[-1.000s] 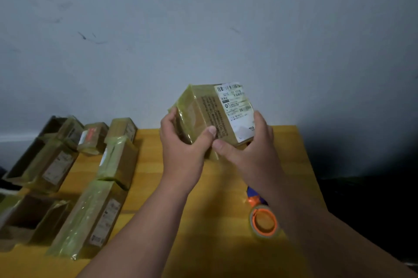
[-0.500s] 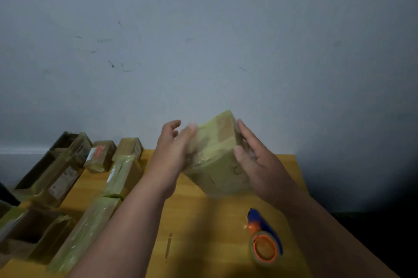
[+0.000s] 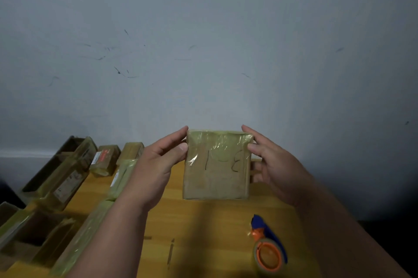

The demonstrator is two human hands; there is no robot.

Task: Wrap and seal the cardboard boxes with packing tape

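A small cardboard box (image 3: 217,173) wrapped in yellowish clear tape is held up over the wooden table (image 3: 203,232), its flat face toward me with handwritten marks on it. My left hand (image 3: 158,164) holds its left edge between thumb and fingers. My right hand (image 3: 273,164) holds the right edge, fingers mostly behind the box. A tape dispenser (image 3: 268,246) with a blue handle and orange core lies on the table at the lower right, below my right arm.
Several taped boxes (image 3: 67,178) lie in rows on the table's left side, some in open cardboard trays (image 3: 24,232). A pale wall (image 3: 203,51) rises right behind the table. The table's right edge drops into dark floor.
The box has been turned so its flat marked face now points at me, and it sits lower and squarer between my hands. The view has tilted slightly.
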